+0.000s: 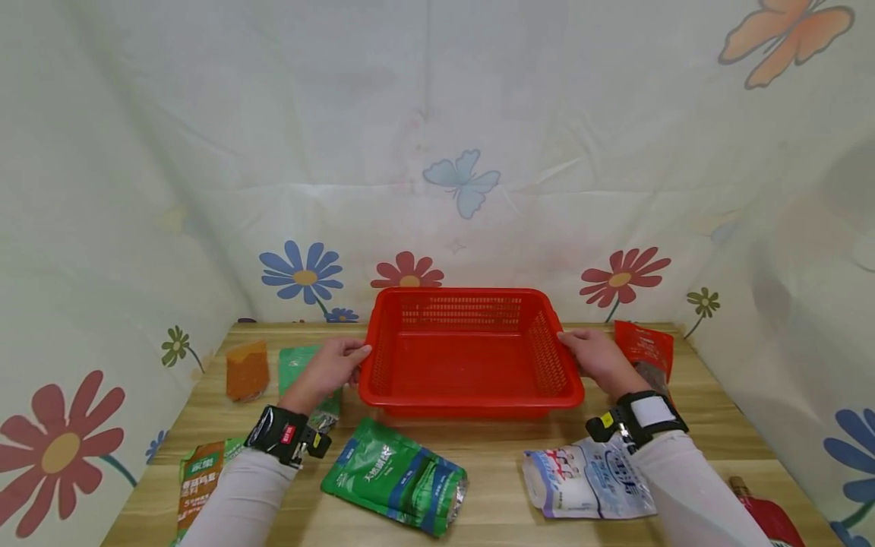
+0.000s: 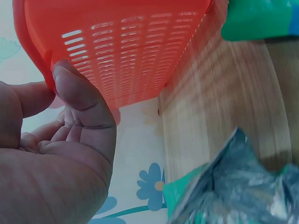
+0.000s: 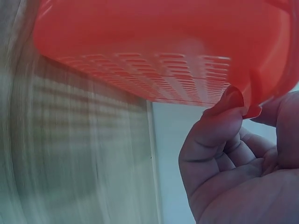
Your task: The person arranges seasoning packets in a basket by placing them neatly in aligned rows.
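Note:
A red plastic basket [image 1: 465,401] with slotted sides stands in the middle of the table, its inside bare. My left hand [image 1: 336,362] pinches its left rim between thumb and index finger; the left wrist view shows that grip on the basket wall [image 2: 126,51] from outside. At the opposite side my right hand [image 1: 596,355] pinches the right rim, and in the right wrist view its index finger [image 3: 210,126] curls under the lip. Close by my left hand lies a light green pouch [image 1: 297,365]. A red pouch [image 1: 642,346] is just beyond my right hand.
In front of the basket lie a green pouch [image 1: 396,475] and a white-and-blue pouch [image 1: 591,479]. On the left are an orange packet [image 1: 247,371] and a brown-and-green packet [image 1: 200,479]. A red pouch with a spout [image 1: 769,516] sits at the right front. Printed cloth [image 1: 437,190] hangs behind.

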The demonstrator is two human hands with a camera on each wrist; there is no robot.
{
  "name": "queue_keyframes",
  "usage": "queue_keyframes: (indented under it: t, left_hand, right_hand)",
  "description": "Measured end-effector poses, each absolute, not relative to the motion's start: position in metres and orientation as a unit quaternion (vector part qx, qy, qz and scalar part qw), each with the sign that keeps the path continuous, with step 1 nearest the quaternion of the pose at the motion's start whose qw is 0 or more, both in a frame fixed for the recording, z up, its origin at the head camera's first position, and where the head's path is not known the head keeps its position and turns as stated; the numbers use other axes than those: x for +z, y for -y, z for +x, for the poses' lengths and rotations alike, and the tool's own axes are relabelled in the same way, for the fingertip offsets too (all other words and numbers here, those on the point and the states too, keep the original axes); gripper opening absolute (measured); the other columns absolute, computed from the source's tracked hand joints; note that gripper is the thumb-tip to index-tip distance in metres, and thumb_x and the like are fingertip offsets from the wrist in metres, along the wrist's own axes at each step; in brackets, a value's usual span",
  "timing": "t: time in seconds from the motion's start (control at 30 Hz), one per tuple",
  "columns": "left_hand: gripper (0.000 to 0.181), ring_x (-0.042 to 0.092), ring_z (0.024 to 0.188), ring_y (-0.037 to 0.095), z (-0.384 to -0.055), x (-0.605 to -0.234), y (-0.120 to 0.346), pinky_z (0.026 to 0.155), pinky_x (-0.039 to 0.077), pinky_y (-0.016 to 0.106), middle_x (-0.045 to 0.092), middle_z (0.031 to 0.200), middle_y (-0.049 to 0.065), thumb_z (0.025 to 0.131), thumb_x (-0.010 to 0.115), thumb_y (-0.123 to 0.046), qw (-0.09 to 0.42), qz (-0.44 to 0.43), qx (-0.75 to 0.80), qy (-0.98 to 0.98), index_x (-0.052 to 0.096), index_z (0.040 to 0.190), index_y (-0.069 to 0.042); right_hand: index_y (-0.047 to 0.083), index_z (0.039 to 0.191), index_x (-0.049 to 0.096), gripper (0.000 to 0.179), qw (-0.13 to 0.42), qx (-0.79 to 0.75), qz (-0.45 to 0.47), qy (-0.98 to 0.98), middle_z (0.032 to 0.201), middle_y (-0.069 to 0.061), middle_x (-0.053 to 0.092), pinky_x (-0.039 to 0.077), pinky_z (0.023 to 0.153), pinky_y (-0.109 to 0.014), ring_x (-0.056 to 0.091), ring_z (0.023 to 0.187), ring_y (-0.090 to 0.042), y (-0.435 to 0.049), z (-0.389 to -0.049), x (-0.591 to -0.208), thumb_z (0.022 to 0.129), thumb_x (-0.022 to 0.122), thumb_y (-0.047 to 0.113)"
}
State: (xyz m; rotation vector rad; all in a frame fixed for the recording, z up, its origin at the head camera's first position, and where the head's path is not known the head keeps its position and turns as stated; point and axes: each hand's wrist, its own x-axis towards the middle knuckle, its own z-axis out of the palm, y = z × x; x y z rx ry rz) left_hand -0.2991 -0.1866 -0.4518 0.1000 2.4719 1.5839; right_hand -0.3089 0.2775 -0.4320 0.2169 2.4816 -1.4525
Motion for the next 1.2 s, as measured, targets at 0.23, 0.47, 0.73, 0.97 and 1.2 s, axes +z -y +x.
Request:
queue_keyframes:
  t: [0.23,0.47,0.73,0.97,1.2]
  left_hand:
    - [0.032,0.062,0.065,0.019,-0.301,-0.455,0.178,0.061,0.055,0.028,0.07,0.08,0.008,0.107,0.055,-0.023,0.094,0.035,0.544,-0.833,0.065,0.129,-0.002]
    - [0.032,0.062,0.064,0.018,-0.301,-0.456,0.175,0.061,0.055,0.028,0.07,0.08,0.008,0.107,0.054,-0.024,0.091,0.038,0.541,-0.835,0.065,0.128,-0.002]
    - [0.034,0.062,0.066,0.021,-0.297,-0.455,0.171,0.065,0.057,0.034,0.071,0.084,0.01,0.107,0.054,-0.024,0.091,0.037,0.542,-0.835,0.063,0.133,-0.004]
    - [0.035,0.062,0.065,0.021,-0.297,-0.454,0.169,0.067,0.059,0.04,0.07,0.083,0.009,0.108,0.053,-0.025,0.083,0.045,0.522,-0.848,0.062,0.135,-0.004]
    - [0.039,0.066,0.071,0.019,-0.295,-0.448,0.167,0.067,0.058,0.034,0.072,0.088,0.008,0.106,0.056,-0.029,0.07,0.027,0.464,-0.882,0.059,0.137,-0.004]
  right_hand:
    - [0.009,0.145,0.056,0.055,0.12,-0.501,0.091,-0.852,0.121,-0.012,0.074,0.06,0.093,-0.04,0.073,0.094,-0.024,-0.283,-0.308,-0.433,0.107,0.047,0.047]
    - [0.009,0.146,0.056,0.055,0.121,-0.501,0.094,-0.852,0.119,-0.012,0.074,0.06,0.093,-0.04,0.073,0.094,-0.024,-0.285,-0.308,-0.432,0.107,0.045,0.048]
    - [0.01,0.149,0.052,0.058,0.123,-0.521,0.098,-0.839,0.122,-0.013,0.073,0.062,0.086,-0.037,0.075,0.095,-0.025,-0.287,-0.306,-0.436,0.107,0.046,0.049]
    - [0.009,0.149,0.051,0.06,0.118,-0.537,0.085,-0.831,0.121,-0.015,0.074,0.063,0.082,-0.04,0.077,0.095,-0.028,-0.292,-0.305,-0.442,0.106,0.046,0.051]
    - [0.011,0.153,0.047,0.066,0.116,-0.52,0.09,-0.842,0.123,-0.014,0.073,0.063,0.085,-0.039,0.077,0.093,-0.024,-0.291,-0.306,-0.443,0.104,0.046,0.055]
